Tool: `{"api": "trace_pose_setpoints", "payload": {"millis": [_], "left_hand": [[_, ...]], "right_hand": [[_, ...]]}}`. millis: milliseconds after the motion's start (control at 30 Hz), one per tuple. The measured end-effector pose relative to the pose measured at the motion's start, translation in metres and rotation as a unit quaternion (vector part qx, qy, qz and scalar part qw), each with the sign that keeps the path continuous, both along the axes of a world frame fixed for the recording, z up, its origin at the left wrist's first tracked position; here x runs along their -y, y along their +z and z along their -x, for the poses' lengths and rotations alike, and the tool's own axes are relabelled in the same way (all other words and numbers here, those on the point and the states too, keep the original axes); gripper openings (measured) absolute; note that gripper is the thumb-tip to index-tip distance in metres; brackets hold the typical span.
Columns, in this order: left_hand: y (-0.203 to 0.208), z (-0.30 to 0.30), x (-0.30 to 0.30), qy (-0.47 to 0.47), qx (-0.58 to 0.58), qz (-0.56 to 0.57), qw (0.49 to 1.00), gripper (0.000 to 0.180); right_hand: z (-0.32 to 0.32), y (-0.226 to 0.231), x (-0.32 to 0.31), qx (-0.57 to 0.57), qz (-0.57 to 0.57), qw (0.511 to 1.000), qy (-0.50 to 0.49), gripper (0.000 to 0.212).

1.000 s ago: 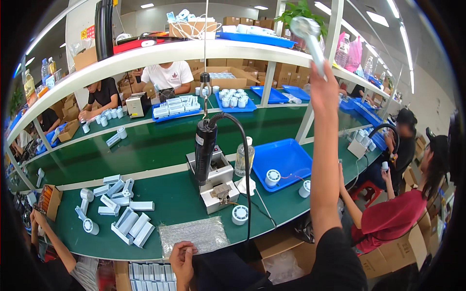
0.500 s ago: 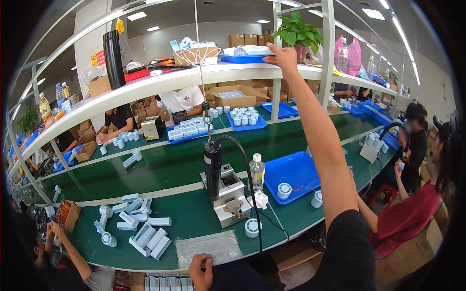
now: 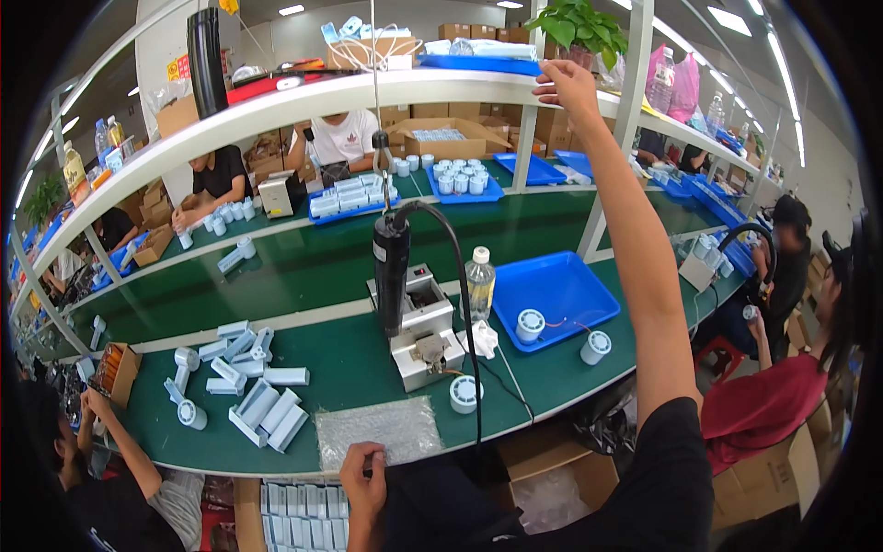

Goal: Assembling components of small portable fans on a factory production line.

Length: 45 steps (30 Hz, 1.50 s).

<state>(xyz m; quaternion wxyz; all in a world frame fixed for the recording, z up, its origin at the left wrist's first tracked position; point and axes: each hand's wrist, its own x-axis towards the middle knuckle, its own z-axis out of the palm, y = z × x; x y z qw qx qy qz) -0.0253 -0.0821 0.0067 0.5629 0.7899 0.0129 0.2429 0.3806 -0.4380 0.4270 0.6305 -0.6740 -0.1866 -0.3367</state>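
My right hand [image 3: 570, 90] is raised to the shelf, just right of the blue tray [image 3: 480, 64] with pale, clear-wrapped items. Its fingers are bent together; anything between them is too small to name. My left hand [image 3: 364, 480] is low at the bench's front edge, curled, its contents hidden. Beside it lies a bubble-wrap sheet [image 3: 379, 434]. A black electric screwdriver [image 3: 392, 276] hangs over a grey metal fixture [image 3: 425, 345]. Right of the fixture stands a white-and-blue round fan unit [image 3: 465, 394].
Left on the green bench lie several pale blue plastic housings [image 3: 269, 414]. A blue tray [image 3: 561, 294] and a bottle [image 3: 479, 285] stand right of the fixture. Cartons [image 3: 552, 469] sit below the bench edge. Co-workers sit on both sides and across.
My right hand has drawn away from the shelf tray's right end, toward the right. The view has shifted, showing more of the box of housings below the bench. My left hand stays near the front edge.
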Motion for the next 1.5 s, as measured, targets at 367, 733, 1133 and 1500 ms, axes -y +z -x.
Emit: {"api": "trace_pose_setpoints", "payload": {"millis": [367, 733, 1133, 1500], "left_hand": [[0.005, -0.003, 0.005, 0.002, 0.004, 0.004, 1.0, 0.008], [0.006, 0.004, 0.005, 0.021, 0.007, -0.012, 1.0, 0.007], [0.045, -0.004, -0.031, 0.036, 0.006, -0.023, 0.999, 0.018], [0.023, -0.006, -0.136, 0.214, -0.088, -0.346, 0.909, 0.033]], "right_hand": [[-0.001, -0.014, 0.008, 0.019, 0.067, 0.994, 0.085, 0.058], [0.016, -0.034, -0.006, 0.041, -0.035, 0.975, 0.217, 0.05], [0.258, -0.348, -0.004, -0.21, 0.041, 0.963, 0.165, 0.024], [0.281, -0.404, -0.009, -0.224, -0.118, 0.965, -0.061, 0.012]]}}
